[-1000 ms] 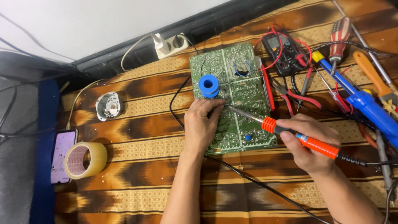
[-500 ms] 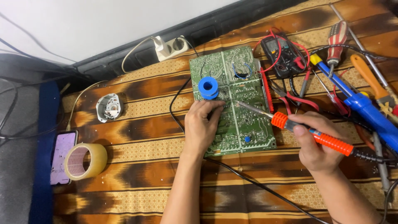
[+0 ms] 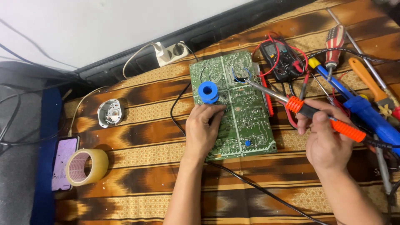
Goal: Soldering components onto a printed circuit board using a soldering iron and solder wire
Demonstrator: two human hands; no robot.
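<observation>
Green circuit board (image 3: 239,108) is laid flat on a brown patterned cloth (image 3: 146,125), solder side up. A blue solder spool (image 3: 208,91) is stood on its upper left part. Left hand (image 3: 203,132) is rested on the board's left edge, grip loosely curled, fingertips touching the board just below the spool. Right hand (image 3: 327,139) is closed around the orange handle of a soldering iron (image 3: 310,111); the tip is set on the board's top area. A multimeter (image 3: 278,56) and screwdrivers (image 3: 333,46) are seen beside the board, a tape roll (image 3: 86,166) well apart to the left.

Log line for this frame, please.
left hand: flat on circuit board, by blue spool | right hand: holds soldering iron, tip at board's far edge
</observation>
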